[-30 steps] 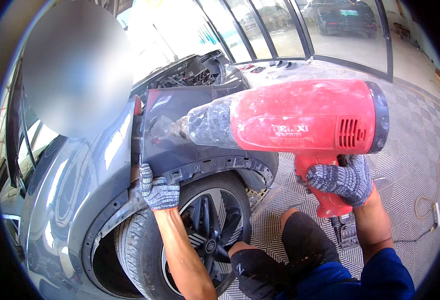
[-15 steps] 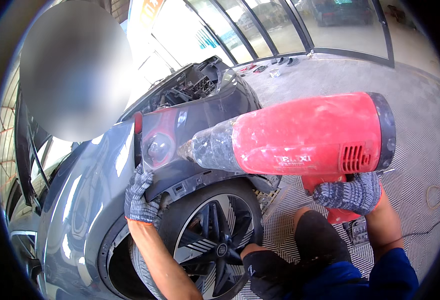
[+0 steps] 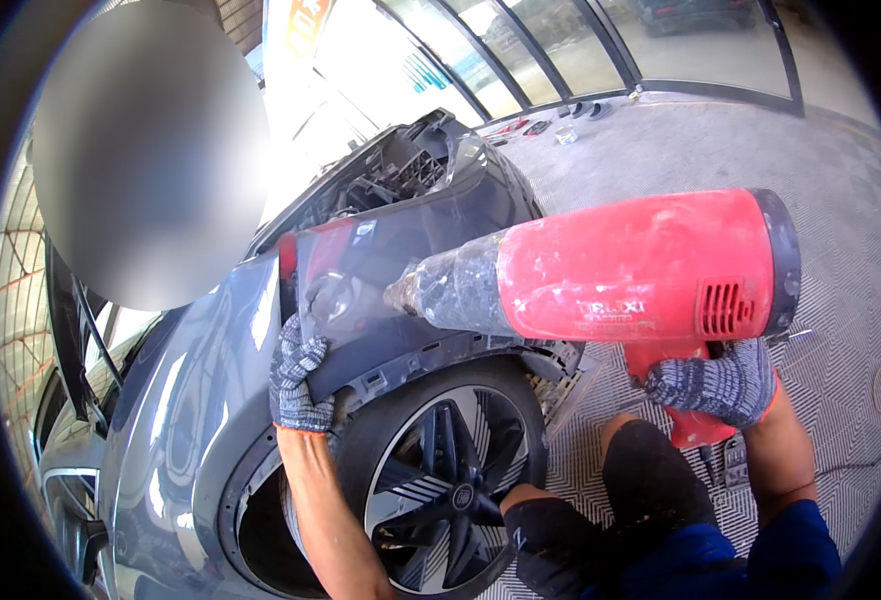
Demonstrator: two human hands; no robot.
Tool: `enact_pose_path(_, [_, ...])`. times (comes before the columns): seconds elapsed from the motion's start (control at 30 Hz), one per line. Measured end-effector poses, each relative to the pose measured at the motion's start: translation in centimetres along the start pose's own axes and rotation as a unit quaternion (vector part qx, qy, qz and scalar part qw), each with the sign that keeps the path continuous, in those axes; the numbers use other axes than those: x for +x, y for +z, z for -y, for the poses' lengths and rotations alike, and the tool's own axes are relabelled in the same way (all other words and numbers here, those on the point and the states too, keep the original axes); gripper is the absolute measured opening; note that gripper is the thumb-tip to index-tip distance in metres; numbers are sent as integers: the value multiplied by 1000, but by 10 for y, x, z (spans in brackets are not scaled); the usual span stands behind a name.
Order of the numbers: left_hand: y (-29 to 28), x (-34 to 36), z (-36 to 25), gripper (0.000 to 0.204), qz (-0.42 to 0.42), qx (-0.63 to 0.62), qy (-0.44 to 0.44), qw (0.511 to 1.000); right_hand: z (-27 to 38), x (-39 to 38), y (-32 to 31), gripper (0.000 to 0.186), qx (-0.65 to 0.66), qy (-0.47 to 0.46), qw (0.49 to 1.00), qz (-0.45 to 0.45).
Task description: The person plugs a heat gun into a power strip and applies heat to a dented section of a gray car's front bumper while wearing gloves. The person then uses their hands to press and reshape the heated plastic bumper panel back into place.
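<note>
My right hand (image 3: 716,385), in a grey knitted glove, is closed around the handle of a red heat gun (image 3: 651,265). Its stained metal nozzle points left at a dark grey car bumper (image 3: 411,245), a small gap away from the surface. In front of the nozzle the bumper shows an uneven, shiny dented patch (image 3: 335,296). My left hand (image 3: 299,385), gloved the same way, grips the bumper's loose corner edge beside the wheel arch, its fingertips curled against it. A gap separates this edge from the grey fender (image 3: 191,350).
Below the bumper stands the car's wheel (image 3: 461,480) with black and silver spokes. A cable (image 3: 861,462) trails over the patterned floor at right. Small items, including a clear tub (image 3: 566,135), lie near the glass doors (image 3: 711,50). A blurred area covers the upper left.
The whole scene has shifted slightly right and my view has turned a little. The nozzle sits slightly farther from the dented patch, and the reddish reflection around it has faded. Both hands keep their holds.
</note>
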State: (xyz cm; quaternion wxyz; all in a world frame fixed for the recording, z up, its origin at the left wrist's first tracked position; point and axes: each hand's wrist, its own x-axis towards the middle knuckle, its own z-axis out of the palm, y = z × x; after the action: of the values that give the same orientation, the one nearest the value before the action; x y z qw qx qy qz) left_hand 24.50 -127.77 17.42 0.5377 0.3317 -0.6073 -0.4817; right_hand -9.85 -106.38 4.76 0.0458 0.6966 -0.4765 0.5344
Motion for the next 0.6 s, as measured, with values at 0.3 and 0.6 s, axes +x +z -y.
enact_pose_path(0.3, [-10, 5, 2, 65, 17, -5, 2, 1000, 8, 2, -8, 63, 298, 179, 937, -26])
enact_pose_path(0.6, [11, -5, 4, 74, 69, -100, 13, 993, 21, 7, -10, 69, 409, 223, 884, -41])
